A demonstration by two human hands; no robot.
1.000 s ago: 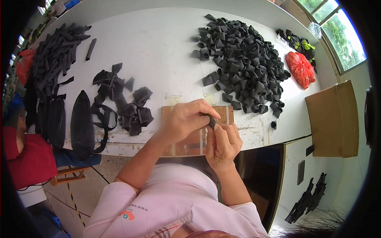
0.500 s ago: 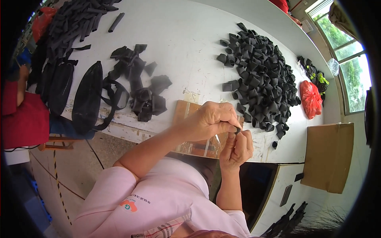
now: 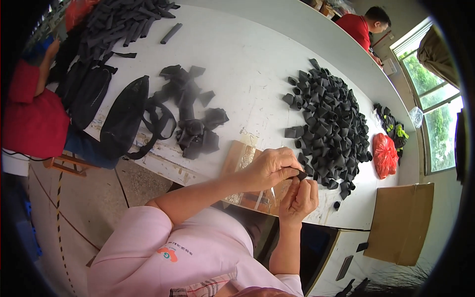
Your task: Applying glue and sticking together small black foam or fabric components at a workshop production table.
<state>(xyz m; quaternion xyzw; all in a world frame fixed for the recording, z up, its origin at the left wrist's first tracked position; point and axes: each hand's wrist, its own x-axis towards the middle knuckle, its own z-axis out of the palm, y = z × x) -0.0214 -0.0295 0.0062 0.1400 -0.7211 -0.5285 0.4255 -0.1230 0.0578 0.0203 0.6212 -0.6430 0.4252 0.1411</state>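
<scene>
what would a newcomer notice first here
Probably the big heap of small black pieces on the right of the white table, with a bright red plastic bag just right of it. At the near edge, the left hand and right hand hold one dark piece.

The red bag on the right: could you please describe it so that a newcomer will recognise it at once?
On the white table, find the large heap of black pieces. Just right of it sits the red plastic bag. Its shiny, crumpled red surface sets it apart from the heap and from the brown cardboard box below it in the picture.
</scene>
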